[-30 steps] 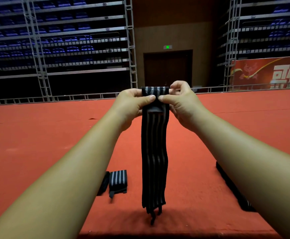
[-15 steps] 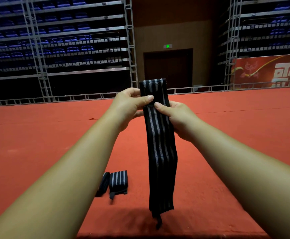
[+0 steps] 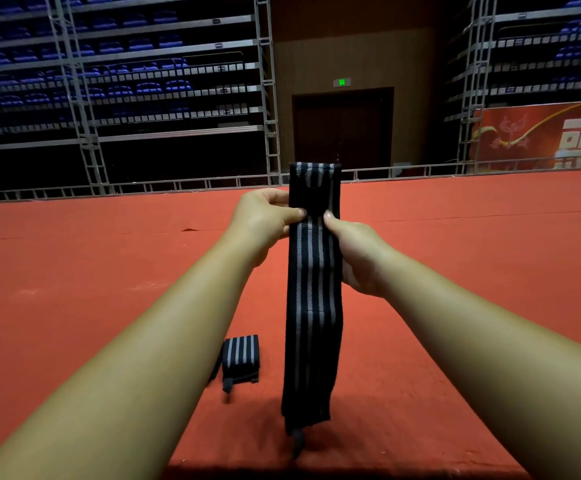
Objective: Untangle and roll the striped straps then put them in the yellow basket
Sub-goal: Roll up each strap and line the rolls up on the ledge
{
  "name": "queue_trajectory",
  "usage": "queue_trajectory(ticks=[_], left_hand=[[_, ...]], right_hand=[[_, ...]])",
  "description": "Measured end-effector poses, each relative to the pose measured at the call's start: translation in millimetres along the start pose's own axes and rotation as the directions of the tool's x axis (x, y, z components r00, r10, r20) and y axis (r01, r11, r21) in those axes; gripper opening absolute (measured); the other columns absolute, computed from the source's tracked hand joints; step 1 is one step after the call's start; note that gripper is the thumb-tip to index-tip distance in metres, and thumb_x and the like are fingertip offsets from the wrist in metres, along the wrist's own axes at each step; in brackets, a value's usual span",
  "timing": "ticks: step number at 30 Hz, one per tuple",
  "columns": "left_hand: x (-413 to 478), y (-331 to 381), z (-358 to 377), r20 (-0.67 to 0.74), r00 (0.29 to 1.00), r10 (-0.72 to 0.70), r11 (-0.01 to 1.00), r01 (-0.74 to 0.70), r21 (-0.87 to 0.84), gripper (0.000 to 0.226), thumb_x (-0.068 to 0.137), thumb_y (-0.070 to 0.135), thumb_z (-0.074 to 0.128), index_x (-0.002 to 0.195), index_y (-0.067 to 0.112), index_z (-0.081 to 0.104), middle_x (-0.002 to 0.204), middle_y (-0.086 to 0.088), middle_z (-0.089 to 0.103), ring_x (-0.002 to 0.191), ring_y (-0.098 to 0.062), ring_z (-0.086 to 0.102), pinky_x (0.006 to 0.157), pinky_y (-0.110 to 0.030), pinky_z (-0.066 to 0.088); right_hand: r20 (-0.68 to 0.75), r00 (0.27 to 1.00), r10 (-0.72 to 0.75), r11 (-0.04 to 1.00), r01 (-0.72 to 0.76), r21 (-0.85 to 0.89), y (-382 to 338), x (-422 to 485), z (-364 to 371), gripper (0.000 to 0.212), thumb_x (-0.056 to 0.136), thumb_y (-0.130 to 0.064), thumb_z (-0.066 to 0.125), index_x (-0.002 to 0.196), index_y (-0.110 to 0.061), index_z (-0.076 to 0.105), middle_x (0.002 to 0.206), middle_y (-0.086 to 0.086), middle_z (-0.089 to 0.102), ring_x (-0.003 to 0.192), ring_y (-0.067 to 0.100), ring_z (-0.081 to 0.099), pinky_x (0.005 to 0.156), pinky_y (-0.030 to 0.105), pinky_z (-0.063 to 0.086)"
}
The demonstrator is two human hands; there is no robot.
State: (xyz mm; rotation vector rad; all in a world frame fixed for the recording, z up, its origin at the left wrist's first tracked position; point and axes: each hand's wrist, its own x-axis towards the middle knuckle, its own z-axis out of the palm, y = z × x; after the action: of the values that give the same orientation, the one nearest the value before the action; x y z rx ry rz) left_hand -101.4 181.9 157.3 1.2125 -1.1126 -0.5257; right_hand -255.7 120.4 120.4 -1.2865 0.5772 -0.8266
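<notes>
A long black strap with grey stripes hangs upright in front of me, its top end standing above my fingers and its lower end near the red surface. My left hand pinches its left edge with thumb on the front. My right hand grips its right edge at the same height. A second striped strap, rolled up, lies on the red surface below my left forearm. No yellow basket is in view.
A red carpeted surface stretches ahead to a low metal railing. Beyond it stand folded blue seat racks, a dark door and a red banner at the right. The surface's near edge runs along the bottom of the view.
The strap's top end, folded over between my thumbs a second ago, now stands straight above my fingers. My right hand slid down the strap's right edge. The strap hangs flatter.
</notes>
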Motion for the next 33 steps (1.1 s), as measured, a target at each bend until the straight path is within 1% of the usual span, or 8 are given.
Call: queue_trajectory(ticks=[5,9,14,19,24,27,30,33], left_hand=[[1,-11,8,-0.032,0.999,-0.029,0.999,0.030,0.012,0.020,0.099,-0.009,0.065,0.113,0.001,0.076,0.109,-0.020,0.080,0.102,-0.036,0.079,0.094,-0.048,0.065],[0,-21,18,-0.102,0.994,-0.050,0.999,0.050,0.004,0.019,0.103,-0.004,0.061,0.107,0.004,0.077,0.104,-0.019,0.080,0.100,-0.037,0.080,0.093,-0.052,0.065],[0,-33,26,-0.134,0.989,-0.060,0.998,0.056,-0.032,0.020,0.103,0.000,0.059,0.106,0.007,0.077,0.102,-0.018,0.081,0.098,-0.038,0.080,0.094,-0.057,0.064],[0,-38,26,-0.168,0.986,-0.016,0.999,0.008,-0.047,0.021,0.101,-0.002,0.062,0.104,0.014,0.075,0.102,-0.012,0.080,0.098,-0.033,0.080,0.094,-0.055,0.064],[7,-44,13,-0.218,0.971,0.100,0.984,-0.064,0.166,0.016,0.100,0.008,0.068,0.103,0.023,0.074,0.100,0.003,0.081,0.096,-0.019,0.078,0.093,-0.051,0.063],[7,-47,7,-0.157,0.976,0.149,0.965,-0.109,0.238,0.022,0.098,0.002,0.068,0.101,0.023,0.074,0.099,0.005,0.081,0.096,-0.017,0.078,0.093,-0.050,0.063],[4,-46,-1,-0.050,0.991,0.124,0.967,-0.110,0.231,0.030,0.100,-0.008,0.060,0.104,0.019,0.073,0.101,0.000,0.082,0.092,-0.019,0.080,0.078,-0.044,0.067],[2,-42,-10,0.037,0.993,0.112,0.973,-0.117,0.198,0.034,0.099,-0.015,0.054,0.102,0.013,0.072,0.102,-0.005,0.081,0.090,-0.022,0.078,0.070,-0.037,0.067]], right_hand=[[-0.052,0.998,-0.022,0.996,0.018,-0.092,1,6,3,0.037,0.115,-0.040,0.047,0.132,-0.012,0.065,0.121,0.015,0.080,0.113,0.035,0.077,0.100,0.054,0.061],[-0.071,0.997,-0.018,0.970,0.001,-0.241,-1,11,5,0.036,0.114,-0.046,0.046,0.135,-0.021,0.061,0.124,0.008,0.077,0.113,0.029,0.077,0.104,0.051,0.059],[-0.064,0.997,0.040,0.963,-0.055,-0.263,-2,11,1,0.036,0.114,-0.046,0.047,0.132,-0.021,0.066,0.118,0.006,0.080,0.108,0.025,0.079,0.098,0.043,0.063],[-0.027,0.994,0.107,0.984,-0.109,-0.140,0,8,-1,0.039,0.115,-0.042,0.048,0.124,-0.011,0.072,0.107,0.008,0.083,0.092,0.022,0.082,0.080,0.035,0.067],[0.036,0.982,0.185,0.974,-0.178,-0.143,6,7,-1,0.060,0.110,-0.062,0.043,0.131,-0.014,0.072,0.120,0.008,0.081,0.110,0.027,0.078,0.106,0.047,0.057],[0.064,0.966,0.250,0.968,-0.249,-0.028,3,6,-5,0.075,0.109,-0.068,0.035,0.126,-0.003,0.068,0.123,0.013,0.078,0.111,0.031,0.076,0.094,0.043,0.059],[0.135,0.952,0.274,0.949,-0.291,0.122,0,5,-8,0.097,0.103,-0.080,0.030,0.140,0.006,0.058,0.132,0.024,0.073,0.121,0.037,0.073,0.097,0.046,0.057],[0.161,0.956,0.246,0.932,-0.279,0.231,-2,4,-11,0.104,0.101,-0.083,0.026,0.137,0.009,0.059,0.131,0.029,0.072,0.120,0.040,0.073,0.099,0.049,0.057]])
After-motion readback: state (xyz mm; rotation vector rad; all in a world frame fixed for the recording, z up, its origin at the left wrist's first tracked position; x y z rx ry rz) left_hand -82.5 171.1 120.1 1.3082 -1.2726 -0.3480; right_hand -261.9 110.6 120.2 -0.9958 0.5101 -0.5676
